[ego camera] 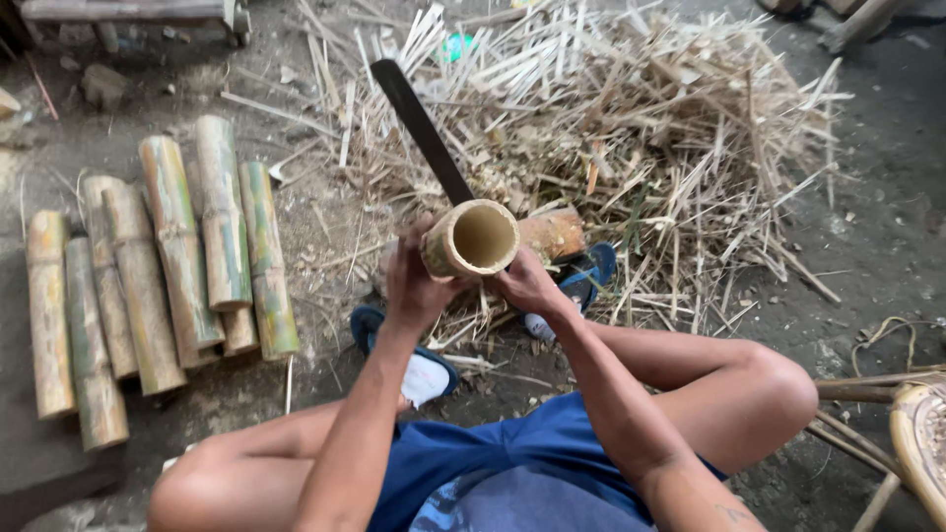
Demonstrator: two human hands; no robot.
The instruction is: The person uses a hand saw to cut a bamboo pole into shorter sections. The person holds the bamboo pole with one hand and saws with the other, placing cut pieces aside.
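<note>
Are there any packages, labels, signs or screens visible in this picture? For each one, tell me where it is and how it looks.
None can be identified: no label, sign or screen shows.
Small turquoise scrap: top centre, in the pile of pale split bamboo strips; too small to tell whether it is packaging.
Elsewhere: the left hand and right hand hold a hollow yellow-green bamboo tube.

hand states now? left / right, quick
Left hand: closed around the bamboo tube.
Right hand: on the same tube; whether it also holds the dark blade cannot be told.
</note>
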